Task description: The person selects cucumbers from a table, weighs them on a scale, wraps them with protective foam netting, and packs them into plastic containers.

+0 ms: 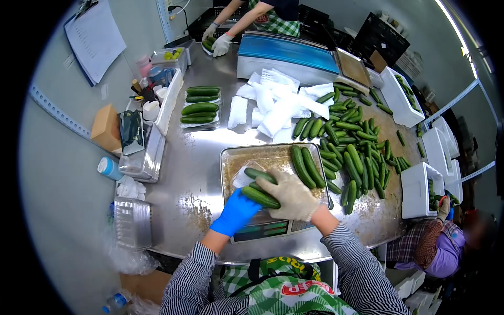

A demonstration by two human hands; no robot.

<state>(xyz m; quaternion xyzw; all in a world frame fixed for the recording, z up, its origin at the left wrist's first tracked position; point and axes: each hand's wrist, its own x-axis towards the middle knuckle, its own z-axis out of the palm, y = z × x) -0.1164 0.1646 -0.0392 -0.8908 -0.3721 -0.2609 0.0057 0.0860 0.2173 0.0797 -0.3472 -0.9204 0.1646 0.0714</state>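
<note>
While the left hand (236,214), in a blue glove, rests against the near end of three cucumbers (258,197), the right hand (292,195), in an off-white glove, lies over them from the other side with its fingers curled around them. The left fingers are partly hidden, so how tightly they close cannot be told. The three cucumbers are above the left part of a shallow metal tray (262,155), with a white pad (241,178) showing just beside them. Two more cucumbers (301,167) lie side by side at the tray's right. A scale display (262,231) shows at its near edge.

On the desk (181,157), a large heap of cucumbers (362,157) spreads to the right, near white foam sheets (275,107). Filled packs (200,111) sit to the left of the sheets. Across the desk, a co-worker's gloved hands (222,45) hold another pack of cucumbers (208,43). At lower right, another person (443,254) is beside white boxes (412,206).
</note>
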